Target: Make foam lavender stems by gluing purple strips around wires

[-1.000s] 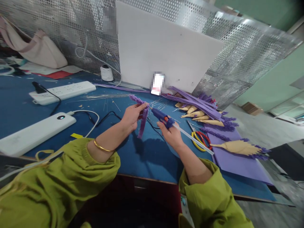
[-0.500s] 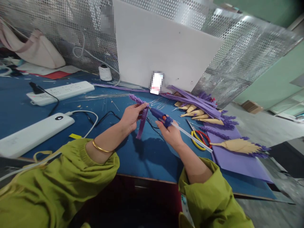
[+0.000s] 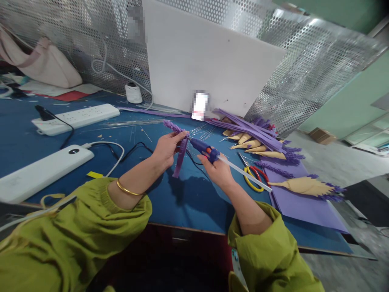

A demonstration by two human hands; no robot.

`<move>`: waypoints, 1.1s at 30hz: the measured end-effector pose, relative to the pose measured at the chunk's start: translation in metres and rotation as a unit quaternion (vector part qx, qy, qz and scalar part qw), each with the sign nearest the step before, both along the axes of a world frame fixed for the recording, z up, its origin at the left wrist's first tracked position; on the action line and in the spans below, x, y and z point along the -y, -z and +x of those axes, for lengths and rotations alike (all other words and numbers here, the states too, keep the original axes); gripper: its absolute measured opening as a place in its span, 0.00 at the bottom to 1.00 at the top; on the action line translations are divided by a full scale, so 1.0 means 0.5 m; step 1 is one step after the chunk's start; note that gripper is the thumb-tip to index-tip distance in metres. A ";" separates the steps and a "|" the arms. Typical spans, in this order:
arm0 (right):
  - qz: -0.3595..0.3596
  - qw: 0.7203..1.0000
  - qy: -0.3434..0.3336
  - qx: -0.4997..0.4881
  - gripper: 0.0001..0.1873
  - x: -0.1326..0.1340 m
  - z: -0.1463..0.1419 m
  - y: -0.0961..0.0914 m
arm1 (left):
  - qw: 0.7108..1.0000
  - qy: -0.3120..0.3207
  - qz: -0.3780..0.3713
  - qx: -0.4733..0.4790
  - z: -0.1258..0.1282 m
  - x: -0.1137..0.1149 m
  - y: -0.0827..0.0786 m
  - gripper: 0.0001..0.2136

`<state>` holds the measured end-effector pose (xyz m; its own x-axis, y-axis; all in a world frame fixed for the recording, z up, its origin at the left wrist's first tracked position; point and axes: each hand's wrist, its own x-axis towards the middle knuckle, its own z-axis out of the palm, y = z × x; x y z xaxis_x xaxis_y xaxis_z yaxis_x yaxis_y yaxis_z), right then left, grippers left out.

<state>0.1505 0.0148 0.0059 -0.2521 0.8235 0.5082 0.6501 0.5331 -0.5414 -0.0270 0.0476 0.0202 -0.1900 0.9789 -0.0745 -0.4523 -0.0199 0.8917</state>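
My left hand [image 3: 167,150] is pinched closed, thumb against fingers, on a purple flower spike [image 3: 172,126] above the tabletop [image 3: 206,207], probably to steady it; a purple strip [image 3: 180,160] hangs from that pinch. My right hand [image 3: 220,170] is curled around a glue gun [image 3: 199,146], angled, it seems, to bring its tip to the pinch; whether they touch, I can't tell. The scissors [image 3: 255,188] lie to the right, presumably for easy reach, and the phone [image 3: 199,106] stands before the white board [image 3: 206,48], perhaps so I can see it.

I count one glue gun, one glue stick [image 3: 243,172] jutting from its back, one pair of scissors, one phone, one power strip [image 3: 82,115] and one thread spool [image 3: 133,95]. One wrapped flower [image 3: 298,186] lies on the purple sheets [image 3: 306,213]; more wrapped ones beyond overlap too much to count.
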 end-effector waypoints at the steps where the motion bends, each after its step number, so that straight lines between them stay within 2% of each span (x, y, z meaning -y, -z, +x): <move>1: 0.000 1.000 0.000 0.001 0.20 0.000 0.000 0.000 | 1.000 -0.001 0.001 0.001 0.000 0.000 0.000 0.11; 33: -0.024 0.999 -0.024 -0.010 0.18 0.005 -0.002 -0.007 | 1.000 -0.012 0.006 0.005 -0.002 -0.004 0.000 0.12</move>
